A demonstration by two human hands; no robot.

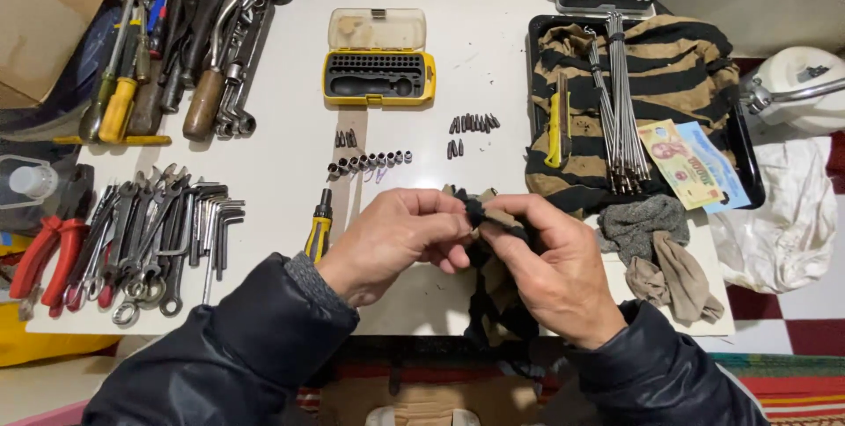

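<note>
My left hand (400,237) and my right hand (554,268) meet over the near edge of the white table (290,162). Both pinch a dark, tan-striped rag (497,290) that hangs down between them; whatever is wrapped in its bunched top is hidden. A small screwdriver with a yellow and black handle (319,226) lies just left of my left hand. Rows of small sockets (370,162) and driver bits (473,124) lie beyond my hands, and an open yellow bit case (378,74) sits farther back.
Wrenches and hex keys (158,232) and red pliers (48,254) lie at left, screwdrivers and larger tools (176,47) at back left. A black tray (739,140) at right holds striped cloth, metal rods (620,100), a yellow utility knife (556,127) and banknotes (691,162). Grey rags (660,250) lie near my right hand.
</note>
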